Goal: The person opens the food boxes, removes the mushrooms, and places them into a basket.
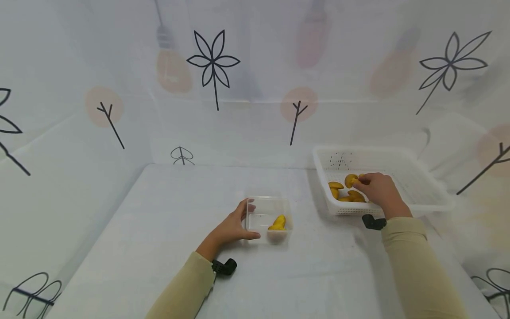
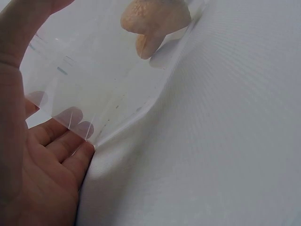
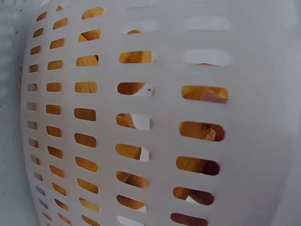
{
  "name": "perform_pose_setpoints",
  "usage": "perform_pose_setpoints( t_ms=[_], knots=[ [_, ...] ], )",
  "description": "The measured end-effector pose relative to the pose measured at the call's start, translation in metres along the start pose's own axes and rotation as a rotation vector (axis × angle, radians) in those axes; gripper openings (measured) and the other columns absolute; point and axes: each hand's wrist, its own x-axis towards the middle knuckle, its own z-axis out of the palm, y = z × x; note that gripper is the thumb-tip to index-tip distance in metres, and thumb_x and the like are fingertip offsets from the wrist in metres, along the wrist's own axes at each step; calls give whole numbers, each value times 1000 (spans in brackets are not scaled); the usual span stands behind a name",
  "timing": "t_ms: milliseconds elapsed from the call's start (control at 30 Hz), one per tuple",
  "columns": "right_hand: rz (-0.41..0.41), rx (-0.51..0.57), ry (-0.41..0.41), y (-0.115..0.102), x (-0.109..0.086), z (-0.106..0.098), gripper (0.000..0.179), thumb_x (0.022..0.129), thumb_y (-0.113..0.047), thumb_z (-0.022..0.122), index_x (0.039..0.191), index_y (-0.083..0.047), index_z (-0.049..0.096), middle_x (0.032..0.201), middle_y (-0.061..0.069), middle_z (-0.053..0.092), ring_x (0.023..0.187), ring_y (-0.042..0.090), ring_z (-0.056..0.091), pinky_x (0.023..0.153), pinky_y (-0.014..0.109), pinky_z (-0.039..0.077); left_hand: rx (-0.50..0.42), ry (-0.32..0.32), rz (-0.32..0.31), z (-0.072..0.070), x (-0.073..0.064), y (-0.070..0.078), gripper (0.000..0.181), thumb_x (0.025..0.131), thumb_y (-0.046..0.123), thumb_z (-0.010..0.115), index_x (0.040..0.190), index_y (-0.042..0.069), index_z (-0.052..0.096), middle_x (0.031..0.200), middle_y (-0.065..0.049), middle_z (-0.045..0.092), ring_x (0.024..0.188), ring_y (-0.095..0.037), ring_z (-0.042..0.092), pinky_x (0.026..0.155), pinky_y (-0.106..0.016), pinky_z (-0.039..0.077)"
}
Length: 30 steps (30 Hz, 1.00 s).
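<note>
A clear plastic box (image 1: 260, 220) stands on the white cloth, with one yellow mushroom (image 1: 279, 223) inside at its right. My left hand (image 1: 232, 228) grips the box by its left side, thumb at the front and fingers round the back. In the left wrist view the mushroom (image 2: 154, 21) shows its cap and short stem through the clear wall. Over the white basket (image 1: 332, 209), my right hand (image 1: 378, 189) pinches a yellow mushroom (image 1: 351, 180). Several more mushrooms (image 1: 352, 196) lie below it. The basket wall (image 3: 164, 108) hides most of that hand in the right wrist view.
The basket is at the back right, its perforated side facing me. White cloth (image 1: 191, 186) covers the table. A pale curtain (image 1: 247, 133) printed with plants hangs behind and at both sides.
</note>
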Motion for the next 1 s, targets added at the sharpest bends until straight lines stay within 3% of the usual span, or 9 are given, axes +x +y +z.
perform_pose_setpoints(
  t_ms=[433,667,1000],
  knots=[
    [17,-6,27,1,1,4,51,98,-33,52,128,8,54,122,28,60,113,46,53,94,57,46,6,-2,-1,0,0,1,108,71,37,85,152,20,16,149,-5,41,143,-23,36,118,-41,30],
    [38,21,3,-11,-4,2,48,98,-36,52,127,2,57,123,26,60,111,43,53,85,53,50,-4,-2,2,0,0,2,107,71,37,85,152,21,17,149,-6,41,143,-24,36,118,-42,31],
    [5,35,-11,-35,-11,1,48,99,-36,51,131,0,56,129,29,56,115,44,52,93,57,46,-2,-4,0,0,-1,3,107,71,37,85,152,21,17,149,-6,41,143,-24,36,118,-42,30]
  ],
)
